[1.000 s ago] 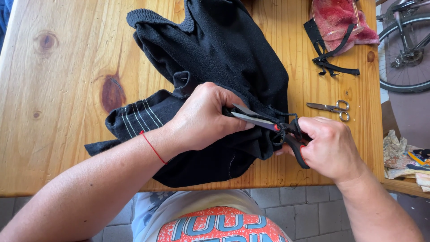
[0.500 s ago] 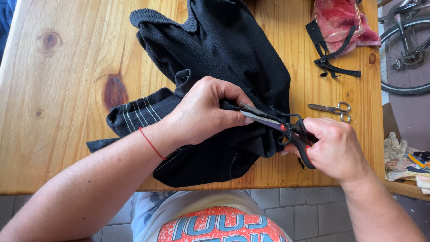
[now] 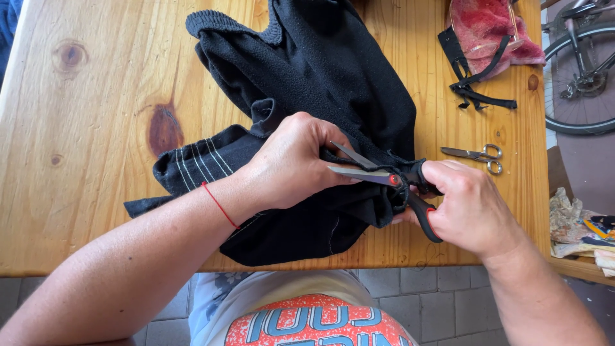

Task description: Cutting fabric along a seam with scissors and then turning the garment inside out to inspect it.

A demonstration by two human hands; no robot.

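Observation:
A black fleece garment (image 3: pixel 333 83) lies bunched on the wooden table (image 3: pixel 96 141). My left hand (image 3: pixel 291 160) pinches a fold of the black fabric near its lower middle. My right hand (image 3: pixel 471 208) grips large scissors (image 3: pixel 384 176) with black and red handles. Their blades are parted and point left, right at the fabric beside my left fingertips. A red string sits around my left wrist.
Small silver scissors (image 3: pixel 475 155) lie on the table to the right of the garment. A red cloth (image 3: pixel 490 29) with black straps (image 3: pixel 471 80) sits at the far right corner. A bicycle wheel (image 3: pixel 580 77) stands beyond the table's right edge.
The scissor blades have parted slightly at the fabric fold. Both hands keep their hold and place; the view has shifted a little.

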